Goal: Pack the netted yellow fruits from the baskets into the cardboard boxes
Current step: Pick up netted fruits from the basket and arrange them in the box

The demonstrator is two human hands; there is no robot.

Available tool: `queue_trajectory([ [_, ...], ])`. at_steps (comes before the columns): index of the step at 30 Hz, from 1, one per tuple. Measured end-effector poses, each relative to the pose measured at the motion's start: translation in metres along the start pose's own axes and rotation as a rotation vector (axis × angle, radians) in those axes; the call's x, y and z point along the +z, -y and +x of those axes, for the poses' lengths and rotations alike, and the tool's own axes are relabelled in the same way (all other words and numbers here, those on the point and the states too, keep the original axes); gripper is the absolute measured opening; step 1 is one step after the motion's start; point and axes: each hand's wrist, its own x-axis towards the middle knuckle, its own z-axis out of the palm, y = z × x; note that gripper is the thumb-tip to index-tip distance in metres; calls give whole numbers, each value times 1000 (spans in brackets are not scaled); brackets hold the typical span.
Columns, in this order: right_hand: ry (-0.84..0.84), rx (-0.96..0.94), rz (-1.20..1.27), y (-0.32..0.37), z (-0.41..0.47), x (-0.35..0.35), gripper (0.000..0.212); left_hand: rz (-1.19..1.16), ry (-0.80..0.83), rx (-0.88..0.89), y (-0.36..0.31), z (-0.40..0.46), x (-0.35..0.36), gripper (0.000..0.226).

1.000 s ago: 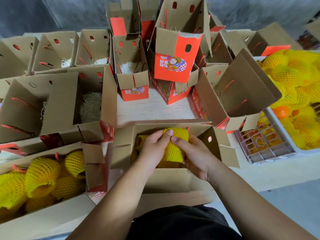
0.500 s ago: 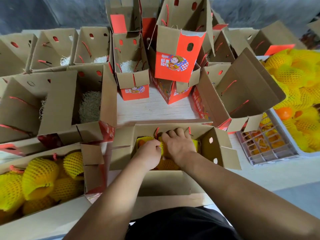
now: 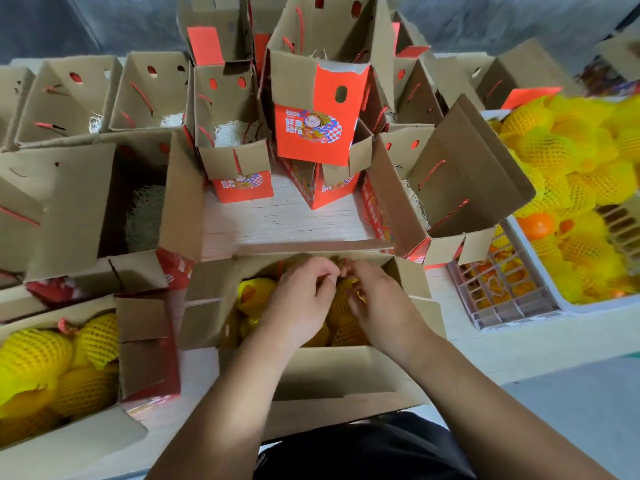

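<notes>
1. Head view is all I have from where I sit, looking down over both forearms into an open cardboard box [image 3: 322, 368] at the near edge of the table [image 3: 287, 220].
2. My left hand [image 3: 298, 306] sits inside that box with its fingers curled; I cannot tell whether they grip a fruit or only the netting.
3. My right hand [image 3: 377, 303] is beside it, fingertips nearly meeting the left ones at the far wall of the box, fingers bent down onto the netted fruits [image 3: 343, 323]; whether it actually pinches anything I cannot tell, as the picture is blurred there.
4. One netted yellow fruit [image 3: 254, 296] shows plainly to the left of the left hand, inside the same box, and more lie under and between the hands.
5. A second box [image 3: 145, 344] at the near left already holds several netted fruits.
6. White basket [image 3: 588, 306] at the right edge is heaped with netted yellow fruits, with a bare orange fruit [image 3: 536, 225] among them.
7. A grey crate [image 3: 502, 306] stands just left of that basket, near the right hand's box.
8. Many open boxes crowd the back of the table, some with pale straw-like padding inside; one tall red box [image 3: 311, 133] with a cartoon print stands in the middle.
</notes>
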Motion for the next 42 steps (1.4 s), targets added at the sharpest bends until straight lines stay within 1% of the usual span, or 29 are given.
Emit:
queue_trajectory([
  [3,-123,-34,73,-17,-7,-26,21,-83,-47,20,-29,9,28,12],
  [5,-197,-55,109,-37,-12,-52,19,-111,-50,59,-55,20,52,9],
  [7,-282,-57,149,-66,-16,-85,18,-172,3,111,-89,33,85,7],
  [9,-380,-19,169,-101,-22,-121,18,-223,56,155,-128,48,123,5],
  [12,-493,33,179,-156,-37,-172,19,-227,136,227,-184,71,185,8],
  [14,-521,79,142,-195,-44,-200,21,-193,174,251,-212,89,224,8],
  [17,-467,144,102,-251,-45,-228,24,-3,224,296,-234,118,269,5],
  [18,-426,156,84,-268,-45,-236,25,115,226,335,-236,127,280,5],
  [20,-345,193,58,-297,-44,-247,29,450,139,441,-230,138,292,9],
  [21,-315,222,49,-309,-42,-252,31,565,85,463,-226,140,295,11],
  [23,-242,284,14,-327,-32,-258,38,661,13,438,-223,140,302,14],
  [25,-162,308,-40,-337,-11,-259,50,725,-11,376,-227,141,314,19],
  [27,-90,313,-90,-341,15,-255,60,732,-57,277,-237,145,323,21],
  [29,-38,322,-89,-341,36,-248,59,733,-109,216,-243,145,327,16],
  [31,-12,323,-60,-347,48,-243,59,748,-131,207,-243,144,328,14],
  [32,-4,326,-43,-352,51,-242,63,733,-127,204,-243,145,328,13],
  [35,-21,329,8,-364,49,-237,78,612,-151,191,-245,147,326,6],
  [36,-41,320,6,-364,47,-233,79,553,-167,186,-247,147,325,9],
  [37,-62,315,-4,-363,47,-231,77,484,-190,185,-249,147,324,15],
  [40,-152,293,-21,-352,47,-231,57,306,-264,194,-249,145,322,25],
  [42,-189,275,-47,-346,43,-236,56,258,-282,205,-247,144,321,27],
])
